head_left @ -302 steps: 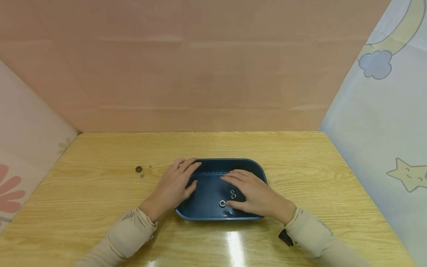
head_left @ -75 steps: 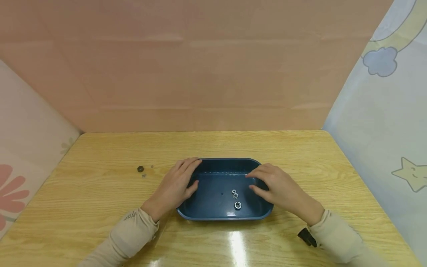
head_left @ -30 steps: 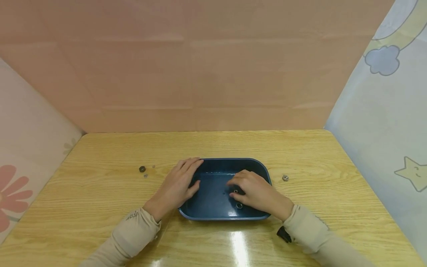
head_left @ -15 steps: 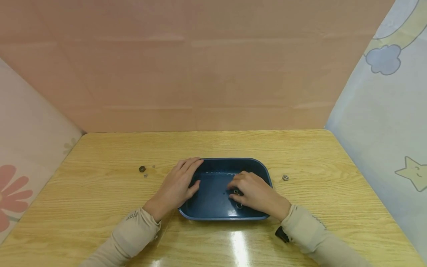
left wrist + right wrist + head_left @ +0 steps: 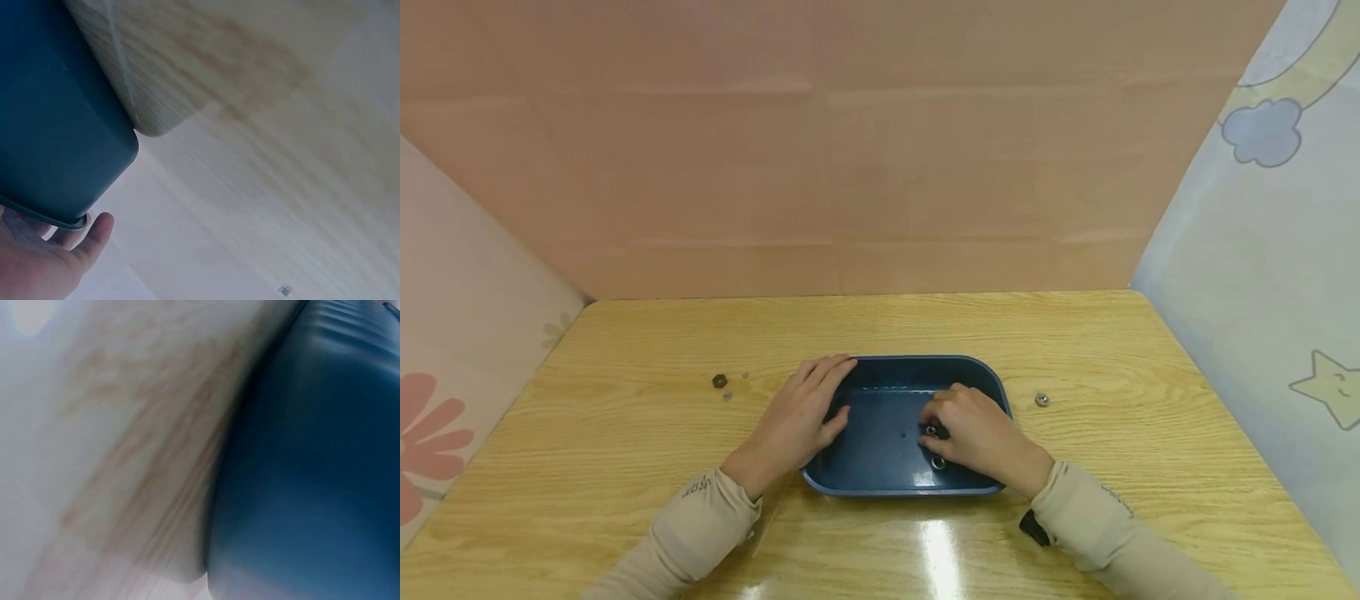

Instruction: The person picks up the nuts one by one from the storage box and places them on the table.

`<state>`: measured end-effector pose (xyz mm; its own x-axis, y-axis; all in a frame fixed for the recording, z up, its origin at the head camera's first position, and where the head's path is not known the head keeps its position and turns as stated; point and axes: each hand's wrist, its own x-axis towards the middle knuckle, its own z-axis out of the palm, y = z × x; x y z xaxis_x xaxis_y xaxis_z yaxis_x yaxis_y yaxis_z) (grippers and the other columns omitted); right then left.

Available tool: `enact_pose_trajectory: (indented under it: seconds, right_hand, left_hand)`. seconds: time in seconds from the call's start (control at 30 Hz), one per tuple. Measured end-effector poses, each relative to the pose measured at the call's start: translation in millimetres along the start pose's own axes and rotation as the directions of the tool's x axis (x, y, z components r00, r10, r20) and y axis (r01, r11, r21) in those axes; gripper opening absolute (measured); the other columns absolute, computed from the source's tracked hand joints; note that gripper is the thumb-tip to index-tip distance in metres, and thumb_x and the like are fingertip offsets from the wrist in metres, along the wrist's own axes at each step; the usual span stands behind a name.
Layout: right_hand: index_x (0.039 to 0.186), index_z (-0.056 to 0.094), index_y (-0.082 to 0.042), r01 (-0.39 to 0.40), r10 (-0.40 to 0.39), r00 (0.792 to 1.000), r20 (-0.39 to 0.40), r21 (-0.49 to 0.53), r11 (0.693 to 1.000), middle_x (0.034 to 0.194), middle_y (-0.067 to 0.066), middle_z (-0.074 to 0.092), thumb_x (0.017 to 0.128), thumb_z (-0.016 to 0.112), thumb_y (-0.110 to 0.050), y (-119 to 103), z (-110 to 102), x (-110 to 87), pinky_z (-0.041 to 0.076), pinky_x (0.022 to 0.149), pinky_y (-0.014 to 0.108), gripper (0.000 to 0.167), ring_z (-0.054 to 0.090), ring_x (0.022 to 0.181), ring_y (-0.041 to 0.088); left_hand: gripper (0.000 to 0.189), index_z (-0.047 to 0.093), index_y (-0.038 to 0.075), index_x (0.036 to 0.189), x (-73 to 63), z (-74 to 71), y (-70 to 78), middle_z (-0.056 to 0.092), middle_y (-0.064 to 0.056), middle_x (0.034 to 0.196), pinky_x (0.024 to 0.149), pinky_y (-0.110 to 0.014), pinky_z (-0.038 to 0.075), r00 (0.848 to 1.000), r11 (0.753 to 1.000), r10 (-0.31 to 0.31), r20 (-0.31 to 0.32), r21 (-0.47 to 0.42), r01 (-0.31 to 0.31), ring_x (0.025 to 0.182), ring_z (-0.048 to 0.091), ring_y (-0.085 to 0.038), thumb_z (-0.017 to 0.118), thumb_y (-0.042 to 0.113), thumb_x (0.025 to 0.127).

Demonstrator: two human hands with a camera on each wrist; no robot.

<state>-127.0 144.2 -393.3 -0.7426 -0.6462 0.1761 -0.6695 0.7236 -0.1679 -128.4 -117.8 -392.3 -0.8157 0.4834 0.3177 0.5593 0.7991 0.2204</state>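
One small metal nut (image 5: 931,430) and one larger metal nut (image 5: 938,462), both inside a blue tray (image 5: 871,450). Right hand (image 5: 976,429): beside them, fingers and thumb curled; whether pinching anything, I cannot tell. Left hand (image 5: 792,410): on the tray's left rim, fingers nearly straight, thumb spread. Nuts probably hard, light, slippery; best pinched across opposite sides. Tray likely stiff.
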Motion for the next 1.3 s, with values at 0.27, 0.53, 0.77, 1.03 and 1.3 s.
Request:
enact_pose_trajectory:
  seconds: [0.27, 0.53, 0.77, 1.03, 1.3]
  right_hand:
    - [0.084, 0.078, -0.013, -0.067, 0.067, 0.998, -0.003, 0.015, 0.998, 0.078, -0.003, 0.073, 0.076, 0.085, -0.027, -1.6, -2.5, -1.1, 0.046, 0.064, 0.026, 0.017, 0.054, 0.069, 0.009]
    - [0.078, 0.078, -0.015, -0.111, 0.111, 0.994, -0.007, 0.022, 0.994, 0.069, -0.007, 0.070, 0.077, 0.083, -0.022, -1.5, -1.8, 0.4, 0.047, 0.065, 0.027, 0.009, 0.055, 0.068, 0.009]
    - [0.077, 0.077, -0.015, -0.020, 0.021, 1.000, -0.017, 0.041, 0.999, 0.073, -0.007, 0.072, 0.077, 0.077, -0.011, 2.0, -0.4, 0.1, 0.051, 0.071, 0.032, 0.003, 0.059, 0.070, 0.010]
    - [0.080, 0.077, -0.011, -0.014, 0.016, 0.999, -0.049, 0.039, 0.999, 0.076, -0.002, 0.073, 0.074, 0.077, -0.009, 0.6, -0.4, 0.3, 0.049, 0.066, 0.028, 0.006, 0.057, 0.070, 0.011]
    - [0.082, 0.076, -0.013, -0.055, 0.057, 0.995, -0.084, 0.022, 0.998, 0.077, -0.004, 0.073, 0.076, 0.077, -0.013, -2.2, -1.0, 0.6, 0.049, 0.065, 0.027, 0.005, 0.057, 0.070, 0.010]
  left_hand:
    - [0.062, 0.047, 0.006, 0.145, -0.3, 0.2, -0.9, 0.053, -0.009, 0.145, 0.106, -0.041, 0.047, 1.000, 1.000, 0.005, -0.005, 0.004, -0.005, 0.127, 0.051, -0.026, 0.073, 0.017, 0.089]
    - [0.062, 0.047, 0.007, 0.145, 0.1, -0.8, -0.8, 0.053, -0.009, 0.145, 0.107, -0.041, 0.047, 1.000, 1.000, 0.005, -0.003, 0.001, -0.005, 0.128, 0.051, -0.026, 0.073, 0.017, 0.089]
    - [0.062, 0.047, 0.007, 0.145, 0.4, -1.5, -0.4, 0.052, -0.010, 0.145, 0.107, -0.042, 0.047, 1.000, 1.000, 0.000, 0.006, 0.000, 0.000, 0.128, 0.050, -0.026, 0.073, 0.017, 0.089]
    - [0.062, 0.048, 0.005, 0.144, 0.3, -0.9, -1.0, 0.054, -0.011, 0.143, 0.106, -0.042, 0.047, 0.999, 1.000, 0.025, -0.020, -0.001, -0.025, 0.127, 0.051, -0.027, 0.073, 0.015, 0.088]
    - [0.061, 0.048, 0.005, 0.144, 0.1, -1.3, -0.6, 0.054, -0.011, 0.143, 0.106, -0.043, 0.047, 1.000, 1.000, 0.018, -0.015, 0.000, -0.018, 0.127, 0.051, -0.027, 0.073, 0.015, 0.088]
